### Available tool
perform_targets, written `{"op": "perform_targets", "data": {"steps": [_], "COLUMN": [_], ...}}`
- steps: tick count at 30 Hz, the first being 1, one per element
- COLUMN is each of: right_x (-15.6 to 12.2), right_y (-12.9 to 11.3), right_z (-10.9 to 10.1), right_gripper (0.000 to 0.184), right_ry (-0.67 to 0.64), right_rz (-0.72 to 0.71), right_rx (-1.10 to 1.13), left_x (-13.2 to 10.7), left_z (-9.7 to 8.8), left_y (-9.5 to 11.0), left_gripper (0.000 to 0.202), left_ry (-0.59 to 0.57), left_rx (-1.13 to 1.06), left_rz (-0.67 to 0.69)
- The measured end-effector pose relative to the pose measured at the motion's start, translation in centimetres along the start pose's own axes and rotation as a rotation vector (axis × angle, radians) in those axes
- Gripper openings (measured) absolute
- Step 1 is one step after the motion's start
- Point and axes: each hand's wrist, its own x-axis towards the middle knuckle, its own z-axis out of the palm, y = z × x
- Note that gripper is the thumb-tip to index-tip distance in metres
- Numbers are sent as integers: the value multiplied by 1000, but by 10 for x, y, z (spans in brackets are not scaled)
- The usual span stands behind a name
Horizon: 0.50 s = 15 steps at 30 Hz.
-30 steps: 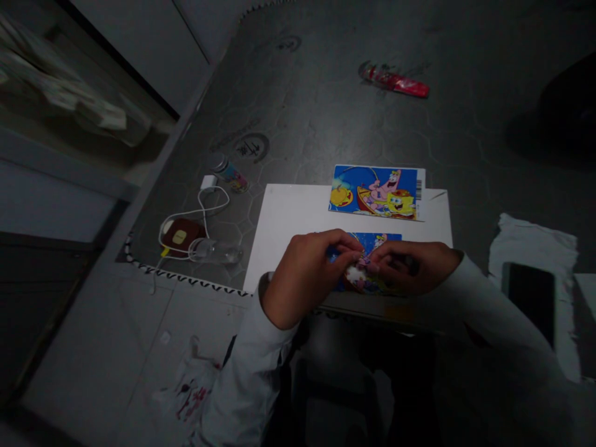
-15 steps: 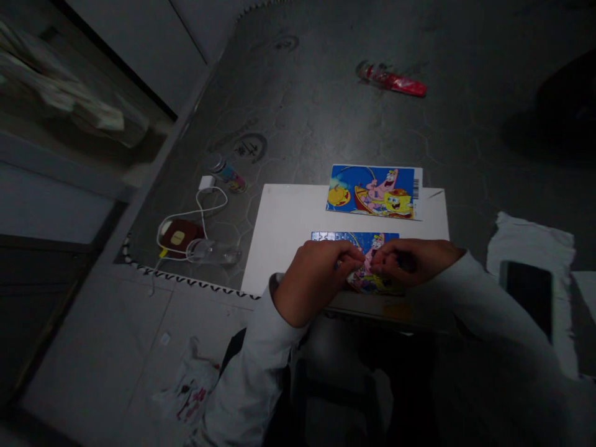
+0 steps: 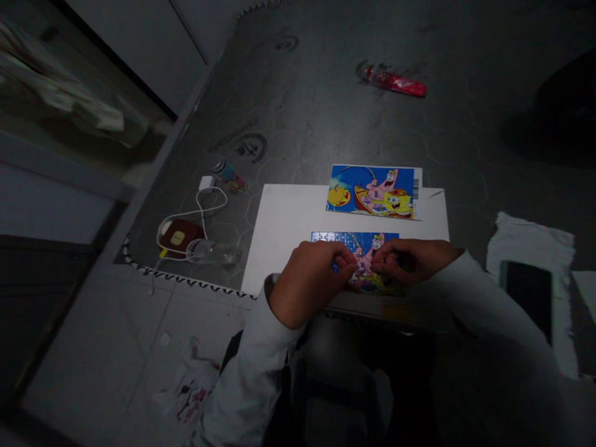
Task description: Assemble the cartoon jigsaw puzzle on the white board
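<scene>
A jigsaw puzzle [image 3: 365, 241] with a blue cartoon picture lies on a white board [image 3: 288, 217], its lower left covered by my hands. My left hand [image 3: 310, 279] reaches over it from the left, thumb and fingertips pinched together. From the other side comes my right hand [image 3: 414, 259], also closed in a pinch above the right part of the puzzle. A small gap shows between the two sets of fingertips. Whatever either pinch holds is too small to make out. Behind the puzzle rests a picture card [image 3: 372, 192] with the same cartoon scene and a barcode.
Left of the board are a clear bottle [image 3: 214, 252], a brown case [image 3: 181, 236], a white charger with cable [image 3: 206, 183] and a printed cylinder [image 3: 228, 174]. A red packet [image 3: 395, 82] lies far back. At right, a phone [image 3: 526, 295] rests on white cloth [image 3: 526, 236].
My left hand has shifted slightly left, so the fingertips of both hands are a little farther apart. My right hand has hardly moved.
</scene>
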Motion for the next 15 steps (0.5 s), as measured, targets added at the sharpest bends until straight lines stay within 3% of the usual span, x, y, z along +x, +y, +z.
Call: {"op": "perform_targets", "data": {"steps": [11, 15], "right_x": [4, 11], "right_y": [4, 14], "right_z": [0, 3], "right_gripper": [13, 20], "right_ry": [-29, -109], "right_rz": [10, 11], "right_rx": [14, 23], "left_x": [-2, -5], "left_z": [-14, -21], "left_y": [-12, -15], "left_gripper": [12, 13], "left_ry": [51, 21], "left_rx": [-5, 6], "left_rz": [33, 40]}}
